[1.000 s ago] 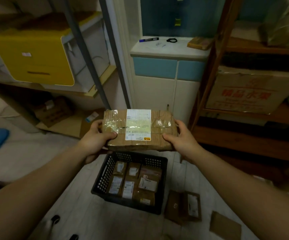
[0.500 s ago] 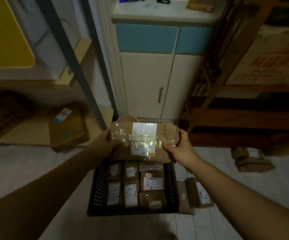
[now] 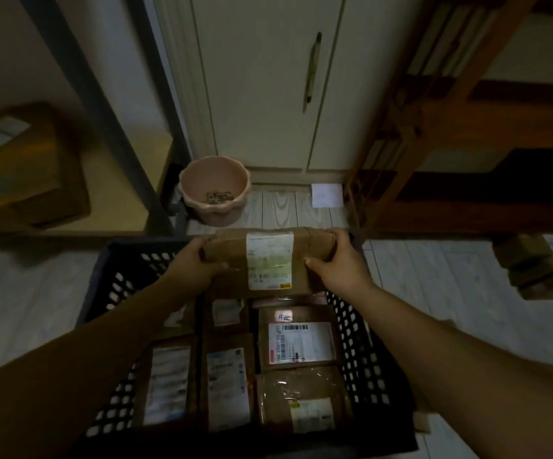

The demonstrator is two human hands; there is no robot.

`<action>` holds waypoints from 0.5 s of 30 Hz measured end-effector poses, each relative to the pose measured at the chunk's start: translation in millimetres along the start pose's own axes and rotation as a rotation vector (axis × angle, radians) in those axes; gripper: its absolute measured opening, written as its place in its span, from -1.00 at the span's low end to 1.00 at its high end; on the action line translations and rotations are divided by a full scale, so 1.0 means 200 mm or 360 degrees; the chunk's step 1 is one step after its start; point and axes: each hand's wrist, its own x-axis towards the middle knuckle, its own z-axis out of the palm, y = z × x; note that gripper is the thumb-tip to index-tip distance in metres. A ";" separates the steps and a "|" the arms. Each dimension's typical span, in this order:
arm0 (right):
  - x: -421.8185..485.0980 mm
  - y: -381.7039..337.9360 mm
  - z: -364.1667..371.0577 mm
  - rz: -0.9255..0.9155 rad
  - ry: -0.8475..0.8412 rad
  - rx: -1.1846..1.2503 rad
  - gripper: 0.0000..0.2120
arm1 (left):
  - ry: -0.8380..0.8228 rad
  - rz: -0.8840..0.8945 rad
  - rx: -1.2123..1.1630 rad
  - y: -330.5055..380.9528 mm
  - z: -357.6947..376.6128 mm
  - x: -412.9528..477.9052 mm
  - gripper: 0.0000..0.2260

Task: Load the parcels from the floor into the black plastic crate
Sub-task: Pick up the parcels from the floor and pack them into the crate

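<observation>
Taped brown parcel [image 3: 268, 260] has dropped from chest height to the far end of the black crate [image 3: 363, 359], just above the packed parcels [image 3: 298, 342] inside. Left hand [image 3: 195, 261] and right hand [image 3: 338, 265] each grasp one end. Set-down looks imminent. More loose parcels [image 3: 540, 263] wait on the floor right of the crate.

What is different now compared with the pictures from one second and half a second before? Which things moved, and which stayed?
The taped brown parcel went down, from high above the black crate to just over its far end. Nothing was grasped or released: the left hand and the right hand hold its two ends as before. The parcels already packed lie unchanged.
</observation>
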 end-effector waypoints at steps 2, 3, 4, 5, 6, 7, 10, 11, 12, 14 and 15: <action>0.07 0.12 0.08 -0.0055 0.0019 -0.0079 -0.49 | -0.0008 0.0011 0.0104 -0.11 0.08 0.09 -0.53; 0.09 0.18 0.11 -0.0084 0.0039 -0.0134 -0.51 | 0.0001 0.0021 0.0149 -0.15 0.12 0.12 -0.56; 0.11 0.22 0.13 -0.0104 0.0061 -0.0195 -0.52 | 0.0019 0.0026 0.0189 -0.19 0.15 0.15 -0.58; 0.12 0.26 0.15 -0.0111 0.0074 -0.0245 -0.53 | 0.0041 0.0027 0.0202 -0.23 0.18 0.17 -0.59; 0.12 0.29 0.17 -0.0117 0.0078 -0.0285 -0.53 | 0.0050 0.0024 0.0197 -0.27 0.21 0.18 -0.61; 0.12 0.31 0.18 -0.0131 0.0076 -0.0334 -0.52 | 0.0046 0.0021 0.0184 -0.31 0.24 0.19 -0.62; 0.10 0.36 0.21 -0.0182 0.0010 -0.0620 -0.51 | -0.0005 -0.0033 0.0149 -0.38 0.30 0.19 -0.65; 0.10 0.38 0.21 -0.0184 -0.0028 -0.0744 -0.50 | -0.0037 -0.0064 0.0106 -0.39 0.32 0.18 -0.65; 0.10 0.39 0.22 -0.0175 -0.0065 -0.0862 -0.48 | -0.0074 -0.0099 0.0070 -0.40 0.34 0.18 -0.64; 0.10 0.41 0.24 -0.0133 -0.0132 -0.1039 -0.44 | -0.0139 -0.0160 -0.0003 -0.41 0.37 0.18 -0.62; 0.10 0.42 0.25 -0.0110 -0.0166 -0.1109 -0.40 | -0.0156 -0.0178 -0.0039 -0.42 0.39 0.18 -0.63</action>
